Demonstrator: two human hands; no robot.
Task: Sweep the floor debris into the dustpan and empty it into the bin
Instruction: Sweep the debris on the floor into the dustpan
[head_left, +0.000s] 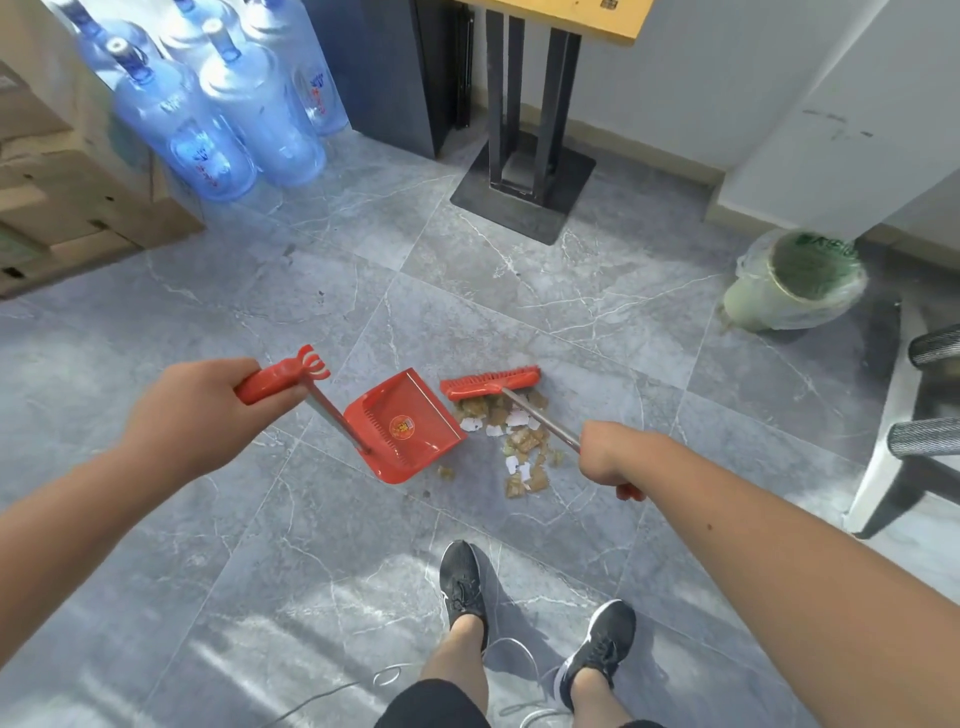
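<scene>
A red dustpan (402, 431) rests on the grey tile floor, its open mouth facing right. My left hand (192, 410) grips the red handle at the top of its metal shaft. My right hand (610, 454) is closed around the broom's metal shaft. The red broom head (491, 383) sits on the floor just beyond the debris (519, 441), a scatter of brown and white scraps right of the dustpan's mouth. A green bin (797, 280) lined with a clear bag stands at the far right.
Several blue water jugs (208, 119) stand at the back left beside cardboard boxes (67, 208). A black table pedestal (524, 192) stands straight ahead. A white frame with grey rollers (930, 395) is at the right. My feet (462, 582) and a white cable lie below.
</scene>
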